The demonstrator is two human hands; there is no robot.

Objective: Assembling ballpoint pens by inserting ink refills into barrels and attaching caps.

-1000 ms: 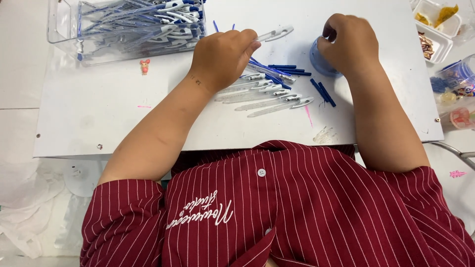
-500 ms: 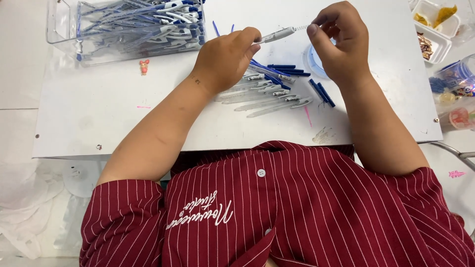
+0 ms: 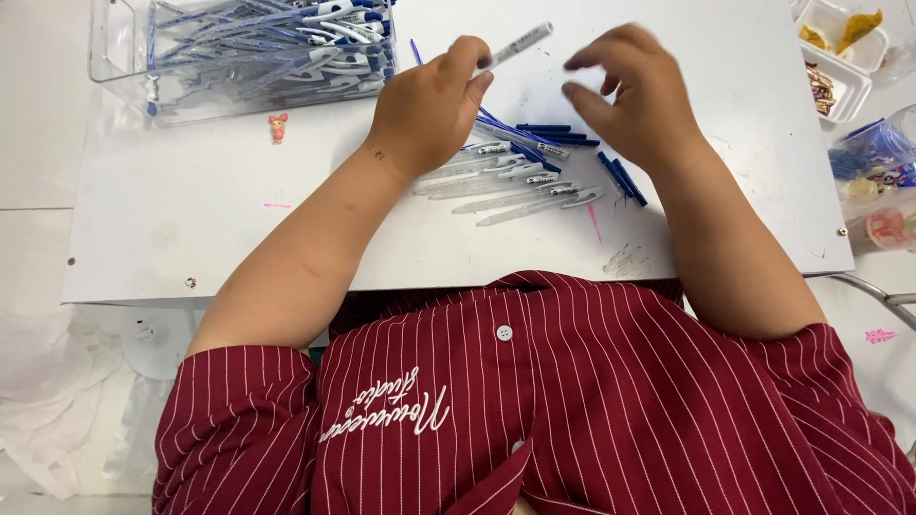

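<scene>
Our left hand (image 3: 425, 110) pinches a clear pen barrel (image 3: 515, 46), its tip angled toward one o'clock. Our right hand (image 3: 634, 100), at three o'clock of the barrel and just apart from it, hovers with fingers loosely spread, holding nothing we can see. Directly below, at six o'clock, loose barrels and blue refills (image 3: 534, 167) lie fanned on the white board (image 3: 191, 210). At ten o'clock sits a clear bin of finished pens (image 3: 248, 48). We judge that keeping the barrel steady and level would help our right fingers meet its open end cleanly.
</scene>
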